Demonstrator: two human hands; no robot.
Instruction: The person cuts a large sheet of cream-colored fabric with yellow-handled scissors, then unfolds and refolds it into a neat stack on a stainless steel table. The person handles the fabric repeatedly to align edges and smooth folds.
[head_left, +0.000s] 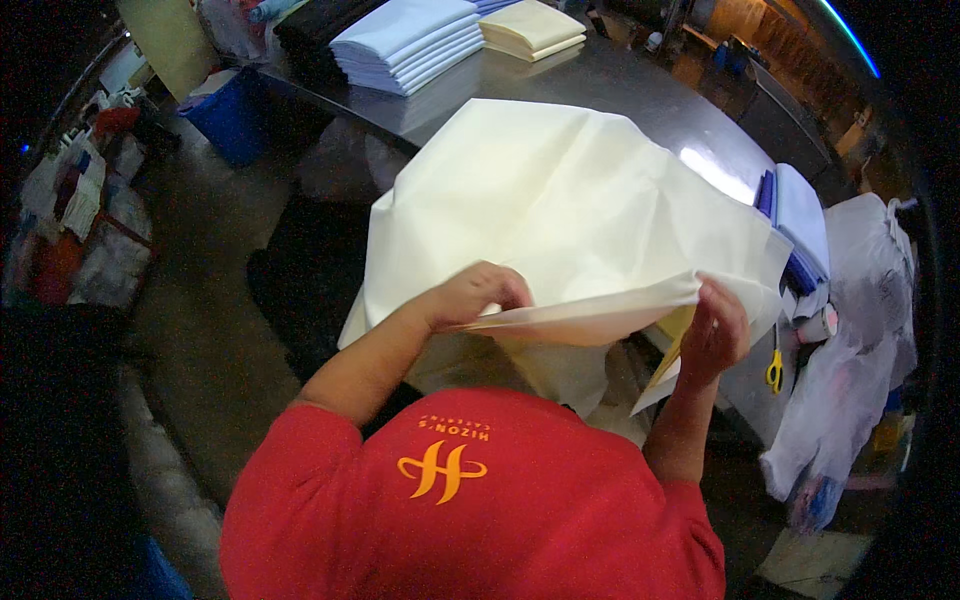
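Observation:
A large cream cloth (525, 195) lies spread and wrinkled over the near part of a shiny metal table (622, 82), its near edge lifted. My left hand (484, 294) pinches that edge left of the middle, fingertips partly hidden by the fabric. Farther right, my right hand (712, 322) grips the raised edge between thumb and fingers. Between the hands the edge is drawn out in a narrow fold, and part of the cloth hangs below it in front of my red shirt.
Folded light-blue cloths (412, 45) and folded cream cloths (532, 30) are stacked at the back. Blue and purple folded cloths (802, 225), yellow-handled scissors (775, 371), a cup (817, 326) and plastic bags (847, 337) are at right. A blue bin (232, 120) stands at left.

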